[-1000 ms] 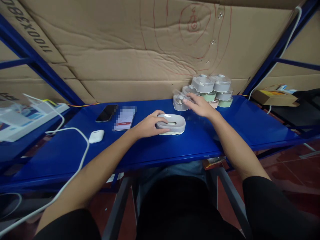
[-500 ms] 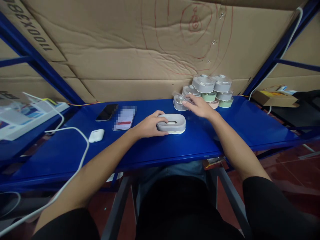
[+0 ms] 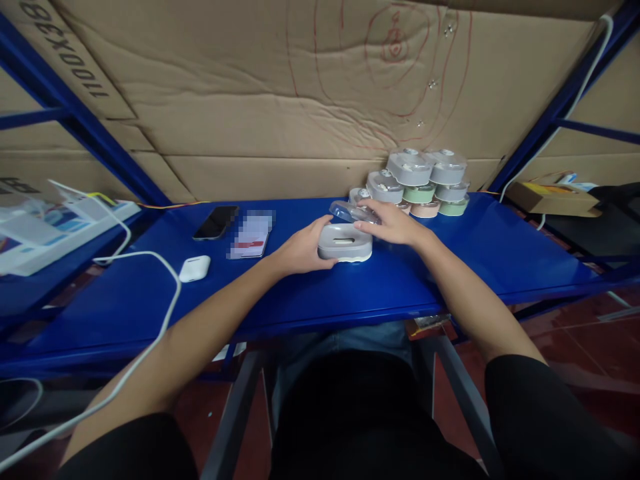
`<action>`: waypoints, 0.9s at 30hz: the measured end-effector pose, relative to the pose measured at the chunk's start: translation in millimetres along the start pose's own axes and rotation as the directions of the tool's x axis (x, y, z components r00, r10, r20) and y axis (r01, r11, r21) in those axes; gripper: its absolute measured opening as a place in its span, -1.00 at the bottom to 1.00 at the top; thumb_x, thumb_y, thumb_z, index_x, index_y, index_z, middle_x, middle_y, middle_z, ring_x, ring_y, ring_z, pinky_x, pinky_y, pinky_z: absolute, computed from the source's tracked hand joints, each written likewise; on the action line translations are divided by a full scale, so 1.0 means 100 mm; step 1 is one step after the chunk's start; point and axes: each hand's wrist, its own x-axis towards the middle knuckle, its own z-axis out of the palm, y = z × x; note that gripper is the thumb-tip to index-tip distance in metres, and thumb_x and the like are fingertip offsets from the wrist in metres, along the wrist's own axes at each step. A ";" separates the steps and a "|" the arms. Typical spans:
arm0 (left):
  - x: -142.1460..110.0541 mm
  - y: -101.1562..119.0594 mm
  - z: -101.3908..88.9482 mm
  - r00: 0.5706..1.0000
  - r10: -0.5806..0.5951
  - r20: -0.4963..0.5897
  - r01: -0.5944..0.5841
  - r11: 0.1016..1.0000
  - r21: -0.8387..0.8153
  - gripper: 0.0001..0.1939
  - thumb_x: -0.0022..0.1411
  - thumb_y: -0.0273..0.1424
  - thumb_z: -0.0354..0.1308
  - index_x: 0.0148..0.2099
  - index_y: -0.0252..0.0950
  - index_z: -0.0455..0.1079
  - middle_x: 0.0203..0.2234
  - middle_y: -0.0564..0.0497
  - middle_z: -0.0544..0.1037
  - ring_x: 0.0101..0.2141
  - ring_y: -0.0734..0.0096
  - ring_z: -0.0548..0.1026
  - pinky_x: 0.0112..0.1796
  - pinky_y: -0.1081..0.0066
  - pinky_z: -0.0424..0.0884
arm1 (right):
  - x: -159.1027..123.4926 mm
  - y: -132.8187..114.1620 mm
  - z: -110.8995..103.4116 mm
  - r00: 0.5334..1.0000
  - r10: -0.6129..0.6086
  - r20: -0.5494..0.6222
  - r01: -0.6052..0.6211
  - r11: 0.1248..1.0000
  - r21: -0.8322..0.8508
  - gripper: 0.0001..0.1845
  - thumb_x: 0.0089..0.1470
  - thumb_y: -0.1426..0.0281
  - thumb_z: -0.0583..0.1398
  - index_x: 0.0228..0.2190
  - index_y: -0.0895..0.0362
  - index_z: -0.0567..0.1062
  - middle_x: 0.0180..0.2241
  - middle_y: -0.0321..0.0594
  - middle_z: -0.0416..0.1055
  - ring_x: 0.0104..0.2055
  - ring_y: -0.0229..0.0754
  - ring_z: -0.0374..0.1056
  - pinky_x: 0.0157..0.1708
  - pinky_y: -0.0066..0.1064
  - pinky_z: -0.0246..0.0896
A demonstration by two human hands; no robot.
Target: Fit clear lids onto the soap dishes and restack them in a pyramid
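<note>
Lid (image 3: 343, 211), pinched in the fingers of the right hand (image 3: 393, 221), had come to twelve o'clock of the grey box (image 3: 346, 245), bringing both close, left hand's (image 3: 303, 247) fingers spread around nine.

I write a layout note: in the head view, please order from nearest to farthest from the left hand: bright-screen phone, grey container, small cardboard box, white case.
1. Grey container: right at the left hand.
2. Bright-screen phone: left of that hand.
3. White case: farther left.
4. Small cardboard box: far right, beyond the right hand.
</note>
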 end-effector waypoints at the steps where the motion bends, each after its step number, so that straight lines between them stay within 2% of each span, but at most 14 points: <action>1: 0.00 0.00 0.00 1.000 -0.002 0.004 0.002 1.000 0.000 0.16 0.10 -0.12 0.47 0.60 -0.32 0.04 0.52 -0.41 0.29 0.46 -0.35 0.35 0.41 -0.14 0.34 | 0.00 -0.01 0.00 1.000 -0.009 0.012 0.009 1.000 0.005 -0.20 0.28 -0.22 0.27 0.26 0.10 0.54 0.14 0.06 0.65 0.10 0.28 0.60 0.15 0.13 0.48; 5: 0.00 0.01 0.00 1.000 0.001 0.009 0.000 1.000 -0.027 0.18 0.10 -0.12 0.47 0.61 -0.35 0.01 0.53 -0.45 0.25 0.49 -0.39 0.29 0.44 -0.18 0.29 | 0.00 -0.04 0.01 0.999 -0.030 0.045 0.028 0.999 0.042 -0.12 0.18 -0.19 0.35 0.29 0.12 0.52 0.25 0.10 0.58 0.19 0.29 0.56 0.22 0.14 0.45; 9: 0.00 -0.02 0.00 1.000 0.003 -0.005 -0.004 0.989 -0.148 0.27 0.08 -0.12 0.51 0.64 -0.31 -0.09 0.48 -0.46 0.33 0.43 -0.34 0.39 0.39 -0.16 0.35 | 0.00 0.00 0.03 0.997 -0.064 0.039 0.061 0.996 0.071 -0.09 0.13 -0.14 0.40 0.33 0.10 0.49 0.28 0.10 0.54 0.19 0.27 0.54 0.17 0.14 0.51; 14: 0.03 -0.11 0.03 0.998 -0.056 0.014 0.058 0.970 -0.234 0.43 -0.03 -0.06 0.59 0.65 -0.35 -0.17 0.46 -0.52 0.33 0.46 -0.41 0.32 0.44 -0.24 0.22 | 0.00 0.00 0.03 0.990 -0.118 0.078 0.113 0.991 0.073 -0.10 0.07 -0.07 0.46 0.32 0.05 0.49 0.28 0.06 0.54 0.22 0.26 0.51 0.19 0.15 0.50; 20: 0.04 -0.19 0.04 0.998 -0.064 0.013 0.065 0.957 -0.282 0.44 -0.06 -0.04 0.64 0.65 -0.27 -0.10 0.42 -0.49 0.40 0.41 -0.38 0.41 0.40 -0.23 0.29 | 0.00 -0.04 0.09 0.981 -0.146 0.125 0.143 0.989 0.026 -0.06 0.01 -0.07 0.51 0.32 0.04 0.51 0.26 0.05 0.54 0.29 0.30 0.47 0.33 0.20 0.37; 27: 0.04 -0.18 0.04 0.998 -0.059 0.014 0.061 0.959 -0.276 0.45 -0.08 -0.03 0.64 0.64 -0.29 -0.09 0.39 -0.46 0.45 0.36 -0.35 0.47 0.36 -0.20 0.35 | 0.02 -0.03 0.21 0.972 -0.181 0.149 0.175 0.983 0.050 -0.04 0.02 -0.11 0.50 0.32 0.04 0.51 0.21 0.05 0.57 0.23 0.28 0.51 0.28 0.19 0.40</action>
